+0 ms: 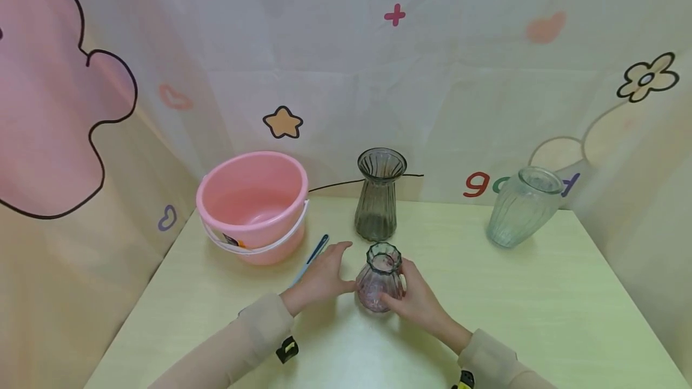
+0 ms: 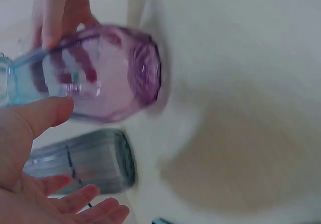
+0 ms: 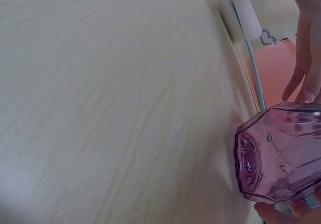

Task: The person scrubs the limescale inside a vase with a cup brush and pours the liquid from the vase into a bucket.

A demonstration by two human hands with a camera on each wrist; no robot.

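A small faceted glass vase [image 1: 374,287] with a scalloped rim stands upright at the middle of the table, its body tinted pink-purple. My right hand [image 1: 423,303] grips it from the right, thumb on the near side and fingers behind, seen through the glass in the left wrist view. On the other side, my left hand [image 1: 324,274] has its fingers spread, with the thumb tip right at the vase's wall. Beneath my left forearm lies a sponge-headed brush [image 3: 246,20] with a thin blue handle, its head hidden in the head view.
A tall grey ribbed glass vase [image 1: 376,209] stands just behind the small one. At the back left is a pink bucket [image 1: 259,221] with a white handle. A pale green glass vase [image 1: 523,209] stands at the back right, before the printed curtain [image 1: 459,107].
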